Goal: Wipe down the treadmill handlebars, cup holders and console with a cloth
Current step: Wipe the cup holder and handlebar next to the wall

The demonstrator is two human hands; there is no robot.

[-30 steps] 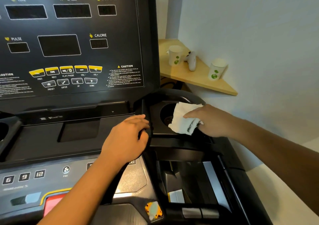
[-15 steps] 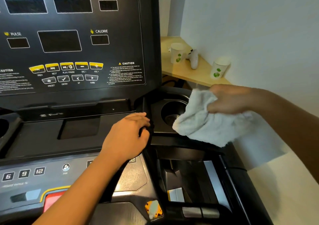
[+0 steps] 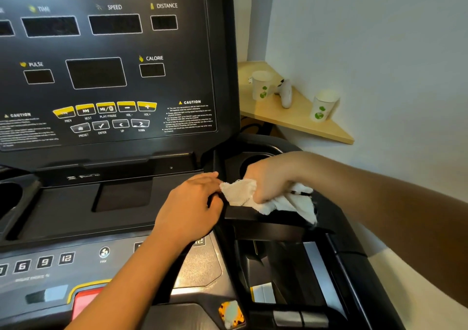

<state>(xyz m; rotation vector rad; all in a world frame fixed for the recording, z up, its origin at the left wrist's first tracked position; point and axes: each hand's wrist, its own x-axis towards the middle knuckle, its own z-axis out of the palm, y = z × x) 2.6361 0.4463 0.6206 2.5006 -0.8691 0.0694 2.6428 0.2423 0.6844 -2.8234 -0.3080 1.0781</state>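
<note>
White cloth [image 3: 268,202] lies bunched on the black ledge at the near rim of the cup holder [image 3: 255,159], at 4 o'clock from the console [image 3: 114,64]. Right hand [image 3: 272,178] grips it, fingers [image 3: 260,195] curled into the fabric. Left hand [image 3: 192,205] sits at the cloth's 9 o'clock, touching it, fingers bent over the handlebar [image 3: 174,276]. Wall shelf [image 3: 298,124] at 1 o'clock.

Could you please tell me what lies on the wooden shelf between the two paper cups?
A white handheld device lies on the shelf between the left cup and the right cup, shown in the head view.
</note>
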